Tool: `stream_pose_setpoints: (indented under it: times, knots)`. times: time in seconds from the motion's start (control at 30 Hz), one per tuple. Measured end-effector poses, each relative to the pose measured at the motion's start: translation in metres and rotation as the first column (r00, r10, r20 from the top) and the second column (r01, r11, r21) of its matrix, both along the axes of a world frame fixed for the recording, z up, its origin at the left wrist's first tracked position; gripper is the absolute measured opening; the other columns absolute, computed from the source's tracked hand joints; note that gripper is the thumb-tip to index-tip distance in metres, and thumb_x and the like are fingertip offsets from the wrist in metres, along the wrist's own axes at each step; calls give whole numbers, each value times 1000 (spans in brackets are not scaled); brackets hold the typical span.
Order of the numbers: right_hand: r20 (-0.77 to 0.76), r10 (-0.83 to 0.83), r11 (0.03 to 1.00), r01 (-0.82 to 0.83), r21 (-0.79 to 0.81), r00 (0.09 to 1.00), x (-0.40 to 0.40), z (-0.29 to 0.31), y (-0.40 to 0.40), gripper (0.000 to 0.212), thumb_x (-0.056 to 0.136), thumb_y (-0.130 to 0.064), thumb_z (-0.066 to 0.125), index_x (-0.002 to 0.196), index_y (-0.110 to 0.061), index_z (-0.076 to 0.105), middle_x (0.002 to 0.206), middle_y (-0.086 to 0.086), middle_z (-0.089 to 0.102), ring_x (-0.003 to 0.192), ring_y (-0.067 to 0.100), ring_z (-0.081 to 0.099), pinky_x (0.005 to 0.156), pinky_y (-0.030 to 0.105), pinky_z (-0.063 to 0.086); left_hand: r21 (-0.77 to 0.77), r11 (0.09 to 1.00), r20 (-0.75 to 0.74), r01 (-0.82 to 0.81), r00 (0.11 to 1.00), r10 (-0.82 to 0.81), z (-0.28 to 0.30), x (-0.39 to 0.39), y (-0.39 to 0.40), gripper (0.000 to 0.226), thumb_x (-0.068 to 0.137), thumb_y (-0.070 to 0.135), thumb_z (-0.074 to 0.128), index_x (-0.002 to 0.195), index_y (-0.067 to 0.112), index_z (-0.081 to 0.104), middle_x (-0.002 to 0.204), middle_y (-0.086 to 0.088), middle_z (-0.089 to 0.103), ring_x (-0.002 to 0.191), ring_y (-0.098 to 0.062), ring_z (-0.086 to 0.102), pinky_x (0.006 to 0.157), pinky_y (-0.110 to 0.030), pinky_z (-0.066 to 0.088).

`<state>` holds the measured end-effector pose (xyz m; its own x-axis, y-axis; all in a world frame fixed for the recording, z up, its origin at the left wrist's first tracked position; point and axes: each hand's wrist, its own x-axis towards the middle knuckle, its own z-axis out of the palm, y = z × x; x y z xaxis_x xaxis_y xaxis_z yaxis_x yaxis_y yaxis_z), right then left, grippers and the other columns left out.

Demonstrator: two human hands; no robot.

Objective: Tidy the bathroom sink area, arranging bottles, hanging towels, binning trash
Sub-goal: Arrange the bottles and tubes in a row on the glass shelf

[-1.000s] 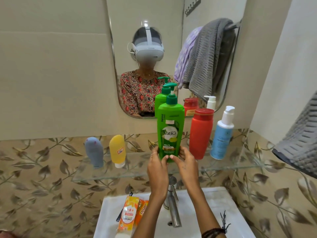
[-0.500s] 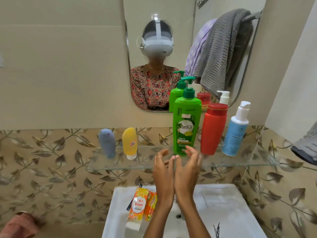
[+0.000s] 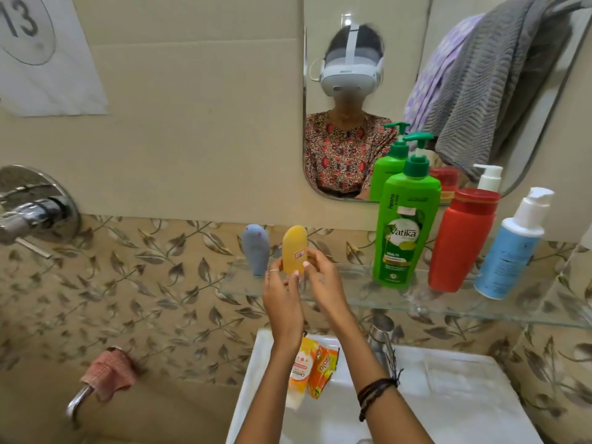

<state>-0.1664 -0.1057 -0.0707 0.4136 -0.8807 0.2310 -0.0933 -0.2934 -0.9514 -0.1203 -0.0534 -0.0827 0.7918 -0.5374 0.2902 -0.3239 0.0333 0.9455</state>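
Head view: we have left the tall green pump shampoo bottle (image 3: 404,225) standing on the glass shelf (image 3: 352,291); left hand (image 3: 282,301) and right hand (image 3: 323,282) now pinch the small yellow inverted tube (image 3: 294,248), next for arranging.

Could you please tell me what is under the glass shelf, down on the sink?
On the white sink below the glass shelf lie a yellow-orange tube and an orange sachet, beside the steel tap. The forearms cover part of the basin.
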Motion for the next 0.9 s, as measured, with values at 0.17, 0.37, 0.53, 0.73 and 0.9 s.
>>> stream_pose_setpoints:
  times: [0.17,0.37,0.53,0.73,0.9]
  knots:
    - [60,-177,984,179,-17,982,-14,-8,0,29,94,-7,48,122,-9,54,116,8,64,102,17,59,89,29,47,90,988,71,124,989,-131,9,2,-7,30,91,10,54,121,9,57,105,-12,70,92,-24,67,82,-37,54]
    - [65,-327,943,330,-46,943,-41,-7,-8,29,93,-10,51,122,-7,54,115,9,65,100,15,60,84,25,46,93,969,83,227,968,-235,10,-26,-25,30,93,9,51,122,8,56,104,-12,69,88,-18,65,68,-18,48]
    - [11,-344,938,344,-28,939,-52,-2,-9,30,93,-11,52,123,-8,53,120,10,64,101,16,59,89,29,47,97,961,71,258,962,-265,10,-34,-30,33,93,10,52,125,9,53,114,-12,67,100,-25,65,87,-37,53]
    - [-8,-543,837,541,-80,840,-45,-6,22,34,90,-13,57,122,-11,46,123,9,50,106,22,56,81,31,48,-36,990,-5,133,991,-133,-7,-30,-10,19,89,15,58,107,20,55,107,-3,63,97,-17,62,77,-19,49]
    - [-38,-302,933,288,-216,952,-7,-8,45,23,92,-15,51,115,-17,48,114,1,53,94,11,55,67,8,42,-105,994,-67,-24,998,17,-11,-10,11,17,90,14,58,106,19,57,101,-1,65,93,-17,64,81,-29,53]
